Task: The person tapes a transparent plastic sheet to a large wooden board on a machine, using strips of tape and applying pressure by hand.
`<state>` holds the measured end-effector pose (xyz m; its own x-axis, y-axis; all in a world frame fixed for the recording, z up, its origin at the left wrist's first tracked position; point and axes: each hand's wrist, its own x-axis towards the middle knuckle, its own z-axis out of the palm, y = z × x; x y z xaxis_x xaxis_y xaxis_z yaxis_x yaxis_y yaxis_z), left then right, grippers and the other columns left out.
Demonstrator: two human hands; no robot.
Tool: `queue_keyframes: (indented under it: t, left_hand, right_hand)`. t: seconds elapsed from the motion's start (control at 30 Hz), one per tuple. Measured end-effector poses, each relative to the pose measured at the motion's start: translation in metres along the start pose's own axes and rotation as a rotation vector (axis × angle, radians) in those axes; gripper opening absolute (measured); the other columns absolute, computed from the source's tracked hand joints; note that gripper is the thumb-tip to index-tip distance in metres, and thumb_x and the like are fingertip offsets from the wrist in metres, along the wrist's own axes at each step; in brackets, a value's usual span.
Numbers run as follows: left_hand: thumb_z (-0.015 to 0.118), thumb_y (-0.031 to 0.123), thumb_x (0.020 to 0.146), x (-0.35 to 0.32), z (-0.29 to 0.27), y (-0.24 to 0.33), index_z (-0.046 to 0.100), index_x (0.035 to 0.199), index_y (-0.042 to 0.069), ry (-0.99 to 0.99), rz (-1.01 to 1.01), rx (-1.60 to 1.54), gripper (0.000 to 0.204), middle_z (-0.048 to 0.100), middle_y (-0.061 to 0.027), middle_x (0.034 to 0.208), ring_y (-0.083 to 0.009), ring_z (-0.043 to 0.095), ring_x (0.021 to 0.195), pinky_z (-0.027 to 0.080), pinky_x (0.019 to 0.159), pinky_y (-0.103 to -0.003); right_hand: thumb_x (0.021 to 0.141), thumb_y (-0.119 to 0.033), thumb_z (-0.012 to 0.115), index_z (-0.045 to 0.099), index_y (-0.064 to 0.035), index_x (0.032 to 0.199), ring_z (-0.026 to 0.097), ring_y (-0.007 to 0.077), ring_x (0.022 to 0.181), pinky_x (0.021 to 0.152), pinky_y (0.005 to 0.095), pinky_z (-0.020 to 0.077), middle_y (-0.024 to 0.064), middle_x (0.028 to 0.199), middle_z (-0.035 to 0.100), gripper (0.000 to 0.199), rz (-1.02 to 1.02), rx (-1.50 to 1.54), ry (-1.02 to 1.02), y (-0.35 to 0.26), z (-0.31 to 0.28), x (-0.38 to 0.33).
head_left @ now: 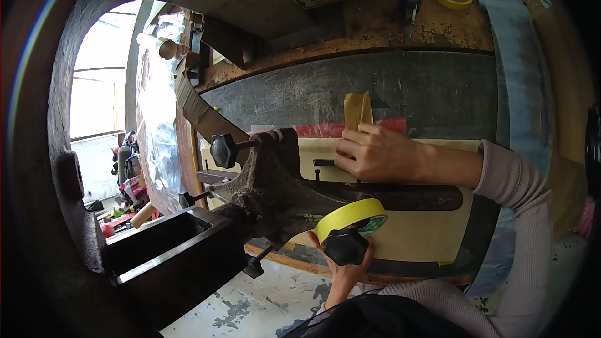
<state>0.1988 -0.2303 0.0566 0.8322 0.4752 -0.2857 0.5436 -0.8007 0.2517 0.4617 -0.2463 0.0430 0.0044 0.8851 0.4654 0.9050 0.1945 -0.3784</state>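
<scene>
Left hand [343, 270] grips the yellow tape roll [350, 214] just above it; right hand [374, 153], fingers curled, presses a tan tape strip [357, 110] at its fingertips onto the tabletop [438, 91].

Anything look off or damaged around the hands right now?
Nothing spilled. The right hand presses a tan tape strip whose upper end stands loose off the dark table. The left hand holds a yellow tape roll behind a black knob. The floor paint is flaking.
</scene>
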Motion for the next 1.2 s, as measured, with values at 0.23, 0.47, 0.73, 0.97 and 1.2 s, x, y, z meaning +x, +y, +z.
queue_keyframes:
  t: [0.23,0.47,0.73,0.97,1.2]
  left_hand:
    - [0.057,0.035,0.084,-0.003,0.004,-0.003,0.060,0.112,0.007,0.007,0.021,0.020,0.039,0.053,-0.0215,0.110,-0.0402,0.048,0.102,0.036,0.083,-0.051]
    - [0.057,0.034,0.085,-0.003,0.000,-0.001,0.062,0.110,0.007,0.036,0.043,0.028,0.038,0.055,-0.0219,0.110,-0.0416,0.047,0.103,0.036,0.087,-0.052]
    - [0.057,0.033,0.085,0.002,0.002,0.001,0.063,0.106,0.007,-0.010,-0.019,-0.018,0.034,0.057,-0.0203,0.104,-0.0415,0.050,0.097,0.039,0.083,-0.050]
    - [0.056,0.033,0.085,-0.002,0.000,0.001,0.062,0.107,0.007,-0.012,-0.034,-0.021,0.034,0.056,-0.0212,0.106,-0.0423,0.049,0.098,0.040,0.082,-0.051]
    - [0.057,0.033,0.084,-0.004,0.002,-0.002,0.060,0.112,0.006,0.022,0.061,0.031,0.039,0.053,-0.0236,0.113,-0.0438,0.045,0.106,0.034,0.092,-0.053]
  right_hand:
    - [0.076,-0.014,0.067,0.061,0.0008,0.087,0.059,0.0237,0.097,0.085,0.0344,0.0514,0.0109,0.095,0.058,0.019,0.139,0.286,-0.040,0.009,-0.008,-0.007]
    - [0.073,-0.011,0.068,0.061,0.0008,0.085,0.059,0.0246,0.097,0.086,0.0351,0.0507,0.0110,0.095,0.057,0.018,0.139,0.279,-0.034,0.004,-0.014,-0.010]
    - [0.076,-0.011,0.060,0.062,-0.0029,0.082,0.061,0.0215,0.091,0.078,0.0351,0.0531,0.0084,0.087,0.060,0.011,0.054,-0.076,0.073,0.000,0.000,-0.018]
    - [0.079,-0.015,0.059,0.063,-0.0040,0.093,0.060,0.0232,0.093,0.080,0.0364,0.0530,0.0091,0.090,0.060,0.018,-0.043,-0.029,0.057,0.003,0.005,-0.017]
    - [0.085,-0.015,0.054,0.063,-0.0095,0.115,0.057,0.0261,0.103,0.090,0.0379,0.0503,0.0119,0.101,0.059,0.031,0.030,0.195,-0.066,0.008,0.003,-0.010]
